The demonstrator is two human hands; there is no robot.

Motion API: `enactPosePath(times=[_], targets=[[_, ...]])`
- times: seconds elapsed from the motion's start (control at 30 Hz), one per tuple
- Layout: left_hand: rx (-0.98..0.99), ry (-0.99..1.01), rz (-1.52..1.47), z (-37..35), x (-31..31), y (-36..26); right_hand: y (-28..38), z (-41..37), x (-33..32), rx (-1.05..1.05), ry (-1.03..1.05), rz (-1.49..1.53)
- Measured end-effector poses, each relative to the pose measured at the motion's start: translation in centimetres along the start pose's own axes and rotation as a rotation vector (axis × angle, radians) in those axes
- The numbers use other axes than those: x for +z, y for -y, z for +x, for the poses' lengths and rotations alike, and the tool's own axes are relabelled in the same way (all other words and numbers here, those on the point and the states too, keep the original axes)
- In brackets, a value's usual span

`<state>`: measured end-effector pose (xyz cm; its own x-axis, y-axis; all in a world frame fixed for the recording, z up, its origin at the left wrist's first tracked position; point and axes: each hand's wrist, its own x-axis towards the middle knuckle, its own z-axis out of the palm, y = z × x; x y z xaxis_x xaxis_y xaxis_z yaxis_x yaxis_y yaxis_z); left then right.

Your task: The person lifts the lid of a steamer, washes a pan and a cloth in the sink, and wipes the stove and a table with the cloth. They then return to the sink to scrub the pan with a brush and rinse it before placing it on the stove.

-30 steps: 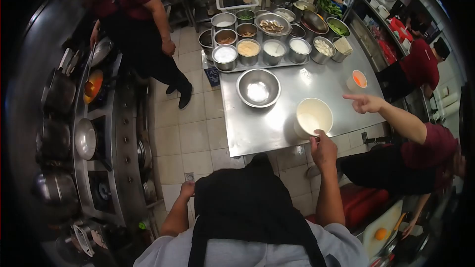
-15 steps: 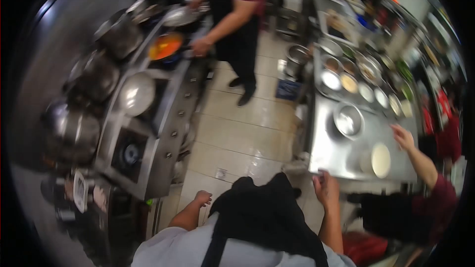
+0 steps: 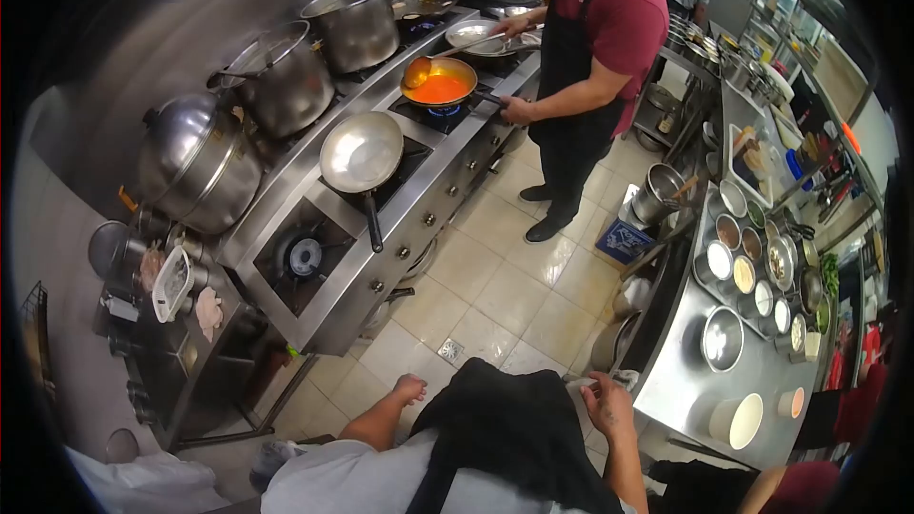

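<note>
My left hand (image 3: 410, 388) hangs beside my black apron (image 3: 509, 419), over the tiled floor, its fingers curled in and nothing seen in them. On my other side, my right hand (image 3: 605, 403) is raised near the corner of the steel worktable (image 3: 662, 376), with fingers bent but apart and no object in the grip. Ahead to the left is the stove (image 3: 319, 309), where an empty frying pan (image 3: 362, 152) rests with its black handle toward the aisle. A white bowl (image 3: 737, 421) and a steel bowl (image 3: 722, 339) sit on the worktable.
A co-worker (image 3: 595, 57) in a red shirt ladles in a pan of orange sauce (image 3: 441, 88) over a blue flame. Large steel pots (image 3: 350, 29) line the wall. Several ingredient containers (image 3: 745, 273) stand right. A floor drain (image 3: 450, 350) lies ahead.
My view has turned left, bringing the stove and co-worker toward the middle. An orange-filled cup now shows beside the white bowl. The reaching arm at right has withdrawn from the worktable.
</note>
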<state>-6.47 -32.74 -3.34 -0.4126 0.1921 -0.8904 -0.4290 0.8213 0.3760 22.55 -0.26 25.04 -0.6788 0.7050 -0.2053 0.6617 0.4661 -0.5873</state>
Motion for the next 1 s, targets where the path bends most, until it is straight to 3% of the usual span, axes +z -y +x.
enactPosePath(times=[0.27,0.43,0.6,0.63,0.7,0.73,1.0], targets=[[-0.015,-0.022,-0.03,-0.2,0.0,1.0,-0.7,3.8,0.2,-0.074,0.143,0.007],[-0.11,-0.058,0.016,-1.5,0.1,-0.9,-3.1,4.8,-0.3,-0.105,0.106,0.037],[-0.04,0.014,0.006,-1.5,1.1,-4.7,-6.2,4.8,-0.8,-0.121,0.035,0.047],[-0.041,0.064,0.125,-1.7,1.7,-5.9,-7.3,4.6,-0.6,-0.147,0.011,0.041],[0.308,0.102,0.344,-2.3,2.1,-8.4,-9.2,4.1,0.3,-0.136,-0.015,0.097],[0.108,0.247,0.096,2.3,1.2,-7.4,-9.2,3.5,-0.2,-0.112,-0.017,0.099],[0.17,0.418,0.086,6.4,2.8,-13.2,-11.3,-0.8,-0.9,0.09,-0.076,0.185]])
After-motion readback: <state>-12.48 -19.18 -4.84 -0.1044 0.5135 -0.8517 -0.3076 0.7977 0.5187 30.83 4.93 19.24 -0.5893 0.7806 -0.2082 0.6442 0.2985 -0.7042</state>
